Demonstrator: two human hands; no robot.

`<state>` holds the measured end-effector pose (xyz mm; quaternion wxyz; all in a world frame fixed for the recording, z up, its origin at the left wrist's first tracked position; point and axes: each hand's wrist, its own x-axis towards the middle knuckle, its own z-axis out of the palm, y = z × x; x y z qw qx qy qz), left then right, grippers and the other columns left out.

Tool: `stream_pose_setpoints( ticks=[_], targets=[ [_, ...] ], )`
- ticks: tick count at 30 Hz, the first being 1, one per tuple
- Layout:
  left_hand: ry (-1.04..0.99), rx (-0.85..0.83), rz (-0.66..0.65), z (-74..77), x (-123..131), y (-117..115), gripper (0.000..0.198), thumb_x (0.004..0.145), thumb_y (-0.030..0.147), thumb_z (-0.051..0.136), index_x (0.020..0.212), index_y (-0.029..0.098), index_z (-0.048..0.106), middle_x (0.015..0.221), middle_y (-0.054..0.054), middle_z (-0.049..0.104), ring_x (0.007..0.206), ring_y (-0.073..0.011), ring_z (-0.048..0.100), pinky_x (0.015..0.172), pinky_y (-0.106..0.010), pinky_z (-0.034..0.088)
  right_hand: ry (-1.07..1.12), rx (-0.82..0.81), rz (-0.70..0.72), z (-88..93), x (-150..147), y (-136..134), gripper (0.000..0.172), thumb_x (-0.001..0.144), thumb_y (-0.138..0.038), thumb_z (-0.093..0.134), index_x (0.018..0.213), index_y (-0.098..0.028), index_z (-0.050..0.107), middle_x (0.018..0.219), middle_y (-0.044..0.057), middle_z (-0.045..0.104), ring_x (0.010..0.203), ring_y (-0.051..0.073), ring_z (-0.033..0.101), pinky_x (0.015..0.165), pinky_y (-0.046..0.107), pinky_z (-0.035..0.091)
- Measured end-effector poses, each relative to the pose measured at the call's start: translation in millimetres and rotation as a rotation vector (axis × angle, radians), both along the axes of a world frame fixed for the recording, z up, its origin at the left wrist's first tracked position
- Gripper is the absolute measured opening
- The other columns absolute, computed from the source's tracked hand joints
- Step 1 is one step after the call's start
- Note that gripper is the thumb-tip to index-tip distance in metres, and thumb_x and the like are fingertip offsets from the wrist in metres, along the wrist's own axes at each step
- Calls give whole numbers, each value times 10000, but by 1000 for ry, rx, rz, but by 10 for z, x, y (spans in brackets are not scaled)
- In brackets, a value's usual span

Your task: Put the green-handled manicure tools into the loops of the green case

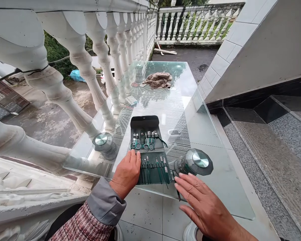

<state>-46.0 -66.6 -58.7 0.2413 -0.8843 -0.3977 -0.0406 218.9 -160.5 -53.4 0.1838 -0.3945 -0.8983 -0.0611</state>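
An unfolded dark green manicure case (144,121) lies on the glass table. Its upper part holds scissors (150,142), nail clippers and other small tools; several slim tools (162,167) sit in loops on the lower part. My left hand (126,172) rests with straight fingers along the case's lower left edge. To the right of the case, my right hand (203,204) is open, palm down, fingers stretched and thumb apart. By its fingertips lies a thin dark tool (176,187); whether they touch it I cannot tell.
The glass table (213,150) rests on round supports with shiny metal discs (200,158). A brown cloth (158,81), a small box (131,100) and a white oval object (175,133) appear farther off. White balusters (97,57) line the left; stone steps (266,140) are on the right.
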Motion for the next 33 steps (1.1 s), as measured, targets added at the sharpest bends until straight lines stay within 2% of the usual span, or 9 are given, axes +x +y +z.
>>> stream_pose_setpoints(
  ticks=[2,7,13,15,19,21,24,27,33],
  targets=[
    [-4,4,-8,-1,0,0,393,848,11,330,1193,-13,517,1148,-250,581,1052,-278,595,854,-373,508,-14,3,2,-49,-19,-38,451,825,-294,574,1236,-111,538,1272,147,556,1272,250,409,1019,437,414],
    [-22,13,-14,-8,13,2,381,843,10,346,1175,-20,530,1129,-257,589,1034,-280,602,848,-372,504,74,168,9,-129,-86,-112,310,868,-85,422,1109,-94,616,1124,133,650,1180,212,506,954,368,465],
    [-10,29,-7,4,18,0,377,837,10,351,1162,-16,540,1117,-255,595,1019,-279,608,828,-366,506,258,155,115,-14,-160,-173,315,890,-103,365,1058,-161,625,971,71,703,999,164,614,851,309,516],
    [-9,27,-7,7,19,-2,379,837,12,351,1167,-17,536,1116,-259,595,1022,-281,606,828,-367,506,434,169,-64,45,-162,-154,266,872,-109,436,1050,-198,612,895,44,706,893,144,643,806,274,524],
    [8,48,-14,5,22,-4,378,832,16,361,1163,-18,540,1106,-258,600,1013,-283,612,827,-367,512,620,140,-694,85,-87,-3,208,839,-293,570,1012,-189,623,772,34,684,636,139,642,613,233,518],
    [22,56,-16,5,22,-3,374,830,20,368,1158,-18,545,1102,-256,603,1007,-283,616,827,-366,515,629,58,-777,50,-21,110,273,837,-371,558,1009,-172,632,711,20,672,574,135,624,563,230,509],
    [51,57,-11,8,19,-1,375,833,30,373,1164,-12,543,1109,-246,604,1018,-280,613,829,-363,518,549,-34,-739,-25,42,255,317,858,-375,510,1082,-175,612,771,35,673,634,155,624,568,259,513],
    [66,41,0,14,19,-6,382,839,36,372,1185,-9,528,1129,-242,596,1040,-280,603,840,-366,514,436,99,-634,-57,-4,313,337,865,-304,505,1168,-170,568,961,101,653,876,225,607,764,386,514],
    [61,-9,21,16,28,-16,382,852,47,373,1204,-18,505,1151,-256,578,1053,-285,595,838,-368,512,325,199,-159,-32,-349,245,408,851,-165,525,1257,-136,509,1155,149,598,1123,248,523,916,417,471]
  ],
)
